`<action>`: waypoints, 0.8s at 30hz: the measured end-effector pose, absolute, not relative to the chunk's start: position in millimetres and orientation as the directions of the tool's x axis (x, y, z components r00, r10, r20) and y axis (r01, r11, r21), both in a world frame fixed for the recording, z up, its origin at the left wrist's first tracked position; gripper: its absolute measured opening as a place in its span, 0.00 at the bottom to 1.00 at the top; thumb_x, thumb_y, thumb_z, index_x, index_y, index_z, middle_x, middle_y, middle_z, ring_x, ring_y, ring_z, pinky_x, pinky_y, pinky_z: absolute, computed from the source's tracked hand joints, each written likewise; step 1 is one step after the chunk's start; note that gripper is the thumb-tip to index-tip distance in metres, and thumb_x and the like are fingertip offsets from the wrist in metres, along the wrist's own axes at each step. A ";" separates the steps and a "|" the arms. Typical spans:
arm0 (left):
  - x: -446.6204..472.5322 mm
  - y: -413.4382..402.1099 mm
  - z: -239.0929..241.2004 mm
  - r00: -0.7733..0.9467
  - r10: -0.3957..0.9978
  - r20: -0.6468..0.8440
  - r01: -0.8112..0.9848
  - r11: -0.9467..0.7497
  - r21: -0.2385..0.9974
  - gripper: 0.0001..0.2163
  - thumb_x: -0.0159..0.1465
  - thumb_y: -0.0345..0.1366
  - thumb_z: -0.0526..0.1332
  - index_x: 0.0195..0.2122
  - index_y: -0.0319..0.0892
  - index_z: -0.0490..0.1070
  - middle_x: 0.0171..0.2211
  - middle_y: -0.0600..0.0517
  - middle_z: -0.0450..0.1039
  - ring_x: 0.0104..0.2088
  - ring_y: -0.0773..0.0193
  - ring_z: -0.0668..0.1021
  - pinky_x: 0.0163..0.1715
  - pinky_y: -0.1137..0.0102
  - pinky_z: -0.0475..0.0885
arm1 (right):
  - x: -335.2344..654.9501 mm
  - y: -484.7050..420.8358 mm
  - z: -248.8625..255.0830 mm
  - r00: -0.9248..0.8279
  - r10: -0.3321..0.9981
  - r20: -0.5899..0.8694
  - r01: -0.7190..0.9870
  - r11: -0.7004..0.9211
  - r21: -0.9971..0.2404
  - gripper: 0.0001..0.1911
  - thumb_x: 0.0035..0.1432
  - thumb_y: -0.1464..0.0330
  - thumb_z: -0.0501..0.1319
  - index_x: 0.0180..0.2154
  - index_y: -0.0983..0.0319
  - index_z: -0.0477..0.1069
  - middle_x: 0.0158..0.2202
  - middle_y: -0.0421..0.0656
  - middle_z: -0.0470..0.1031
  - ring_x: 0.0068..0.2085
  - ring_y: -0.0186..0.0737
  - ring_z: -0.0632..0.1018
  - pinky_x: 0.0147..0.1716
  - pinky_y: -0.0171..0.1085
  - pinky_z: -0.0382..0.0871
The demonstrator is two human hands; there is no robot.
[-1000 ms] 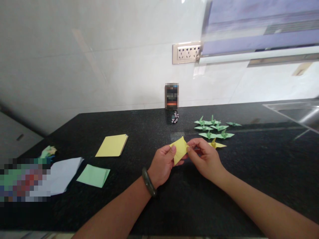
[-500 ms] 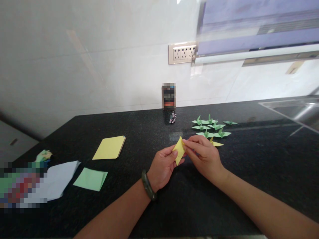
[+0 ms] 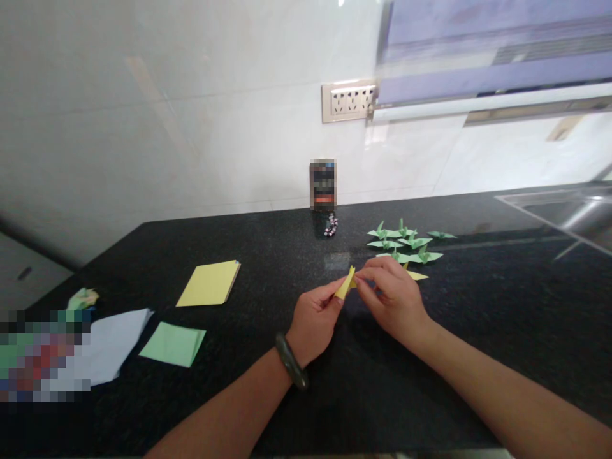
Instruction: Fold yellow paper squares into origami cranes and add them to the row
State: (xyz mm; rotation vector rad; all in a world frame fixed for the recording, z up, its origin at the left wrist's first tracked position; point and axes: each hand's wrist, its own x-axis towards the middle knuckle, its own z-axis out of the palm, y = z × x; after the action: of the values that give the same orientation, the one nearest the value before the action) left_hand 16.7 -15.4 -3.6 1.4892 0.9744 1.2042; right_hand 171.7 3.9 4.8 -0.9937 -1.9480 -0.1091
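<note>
A small folded piece of yellow paper (image 3: 345, 288) is held above the counter between both hands. My left hand (image 3: 315, 320) pinches its lower end; a dark bangle circles that wrist. My right hand (image 3: 394, 293) is closed at the paper's upper right edge, fingertips pinching it. Just beyond the right hand lies a yellow paper crane (image 3: 418, 276), partly hidden by it. Behind that, several green paper cranes (image 3: 415, 243) sit in rows.
On the left lie a stack of yellow paper (image 3: 209, 284), a folded green sheet (image 3: 173, 344), white paper (image 3: 119, 341) and a crumpled paper piece (image 3: 82, 299). A phone-like object (image 3: 324, 185) leans on the wall behind a bead string (image 3: 331, 225). A sink (image 3: 568, 210) is at the right.
The yellow paper has been turned so its edge and folded flaps face me instead of its flat diamond side. My left hand has rolled with it; my right hand stays nearly in place.
</note>
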 end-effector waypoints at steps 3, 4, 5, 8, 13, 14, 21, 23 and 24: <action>16.0 -14.7 -7.8 0.186 0.958 0.218 0.026 -0.227 0.974 0.16 0.59 0.30 0.56 0.49 0.43 0.70 0.48 0.51 0.73 0.48 0.60 0.73 0.50 0.65 0.65 | 171.6 3.1 6.4 -0.270 0.590 0.760 0.668 0.684 -0.294 0.05 0.55 0.73 0.55 0.31 0.61 0.70 0.30 0.44 0.67 0.32 0.38 0.71 0.28 0.36 0.67; 15.7 -14.3 -9.4 0.183 0.960 0.212 0.022 -0.219 0.975 0.16 0.59 0.30 0.56 0.49 0.44 0.70 0.48 0.51 0.73 0.48 0.60 0.73 0.50 0.65 0.65 | 171.4 2.6 6.9 -0.279 0.594 0.754 0.659 0.689 -0.300 0.05 0.56 0.73 0.55 0.31 0.61 0.69 0.30 0.44 0.67 0.32 0.38 0.71 0.27 0.35 0.67; 15.4 -13.9 -10.8 0.180 0.963 0.202 0.016 -0.209 0.978 0.16 0.59 0.30 0.56 0.49 0.44 0.70 0.48 0.51 0.73 0.47 0.60 0.73 0.49 0.66 0.66 | 171.0 2.1 7.2 -0.289 0.599 0.747 0.649 0.696 -0.307 0.05 0.56 0.73 0.55 0.31 0.61 0.69 0.31 0.45 0.67 0.33 0.38 0.71 0.27 0.35 0.67; 15.0 -12.7 -13.7 0.164 0.974 0.159 -0.011 -0.159 0.987 0.16 0.59 0.31 0.56 0.49 0.45 0.70 0.46 0.51 0.73 0.45 0.60 0.74 0.46 0.66 0.68 | 169.4 1.1 7.2 -0.328 0.600 0.729 0.613 0.723 -0.319 0.05 0.56 0.73 0.54 0.31 0.62 0.67 0.32 0.46 0.67 0.35 0.39 0.71 0.26 0.35 0.67; 15.6 -12.1 -12.8 0.162 0.981 0.106 -0.070 -0.096 0.993 0.17 0.58 0.32 0.57 0.49 0.44 0.70 0.45 0.50 0.74 0.43 0.60 0.75 0.43 0.67 0.69 | 167.0 2.7 5.7 -0.226 0.657 0.719 0.651 0.652 -0.390 0.04 0.56 0.72 0.55 0.30 0.61 0.68 0.31 0.44 0.67 0.32 0.37 0.72 0.26 0.35 0.68; 15.8 -12.3 -12.1 0.165 0.981 0.105 -0.075 -0.093 0.993 0.17 0.58 0.32 0.57 0.49 0.44 0.70 0.45 0.50 0.74 0.43 0.60 0.75 0.43 0.67 0.69 | 166.9 3.3 5.4 -0.214 0.668 0.713 0.660 0.637 -0.398 0.04 0.56 0.72 0.56 0.30 0.61 0.69 0.30 0.44 0.68 0.31 0.37 0.72 0.25 0.35 0.68; 16.5 -14.7 -6.7 0.182 0.980 0.082 -0.092 -0.066 0.994 0.15 0.57 0.32 0.58 0.46 0.42 0.72 0.41 0.50 0.76 0.41 0.62 0.75 0.44 0.68 0.68 | 168.2 5.1 4.3 -0.209 0.676 0.706 0.683 0.618 -0.389 0.04 0.54 0.73 0.57 0.29 0.62 0.70 0.29 0.43 0.68 0.29 0.35 0.71 0.24 0.34 0.66; 17.4 -15.2 -5.2 0.194 0.979 0.067 -0.117 -0.045 0.992 0.15 0.57 0.32 0.59 0.46 0.42 0.72 0.40 0.50 0.76 0.41 0.63 0.75 0.43 0.69 0.67 | 168.7 5.4 4.2 -0.234 0.672 0.703 0.680 0.630 -0.375 0.05 0.55 0.73 0.56 0.29 0.62 0.70 0.29 0.43 0.67 0.29 0.35 0.71 0.24 0.33 0.66; 17.9 -15.3 -4.7 0.199 0.979 0.050 -0.135 -0.023 0.991 0.15 0.57 0.32 0.59 0.46 0.42 0.72 0.40 0.50 0.76 0.40 0.63 0.75 0.43 0.69 0.67 | 169.1 5.5 4.2 -0.250 0.666 0.703 0.678 0.639 -0.364 0.05 0.55 0.73 0.56 0.29 0.62 0.70 0.29 0.43 0.67 0.29 0.35 0.71 0.24 0.33 0.66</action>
State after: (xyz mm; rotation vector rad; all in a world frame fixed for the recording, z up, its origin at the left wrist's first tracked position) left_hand 17.9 -15.3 -4.7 1.2278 0.9462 1.1444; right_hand 169.1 5.5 4.2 -1.0550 -1.9622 -0.0173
